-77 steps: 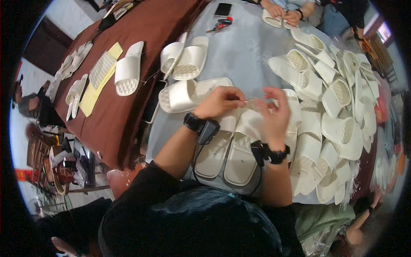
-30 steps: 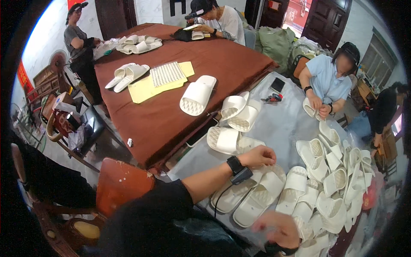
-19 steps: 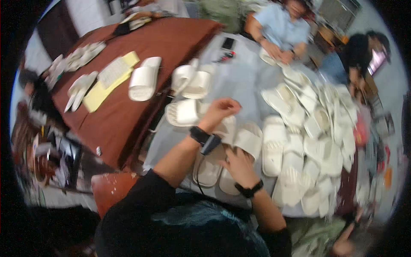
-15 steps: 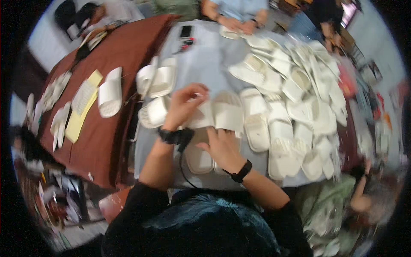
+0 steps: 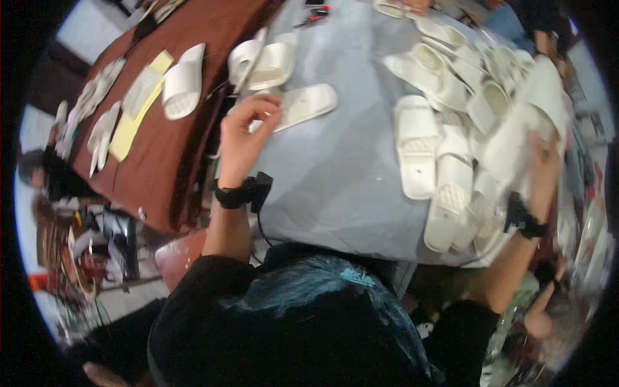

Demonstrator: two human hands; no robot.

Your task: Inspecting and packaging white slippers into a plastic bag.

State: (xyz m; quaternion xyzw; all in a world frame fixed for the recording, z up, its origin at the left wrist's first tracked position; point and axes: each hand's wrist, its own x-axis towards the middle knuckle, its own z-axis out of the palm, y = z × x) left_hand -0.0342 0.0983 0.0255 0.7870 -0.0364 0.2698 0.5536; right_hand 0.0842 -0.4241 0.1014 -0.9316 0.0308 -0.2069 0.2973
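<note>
My left hand (image 5: 246, 132) is raised over the left part of the grey-covered table, fingers curled into a pinch; whatever they hold, if anything, is too small to make out. Just beyond it a white slide slipper (image 5: 313, 103) lies with its toe end hidden behind my fingers. Far to the right, my blurred right hand (image 5: 545, 161) is closed on the near side of a white slide slipper (image 5: 516, 145), above the edge of a heap of slippers (image 5: 451, 174). Two more white slippers (image 5: 274, 64) lie at the table's left edge.
A brown-covered surface (image 5: 193, 151) on the left carries a single white slipper (image 5: 184, 84), a yellow sheet (image 5: 126, 138) and several other slippers. A red and black tool (image 5: 316, 14) lies at the far edge. Another person's hand (image 5: 418, 6) touches a slipper there.
The slippers in front of me have left the middle of the table. My right hand has swung right to the heap with a slipper; my left has moved slightly left. The view has shifted.
</note>
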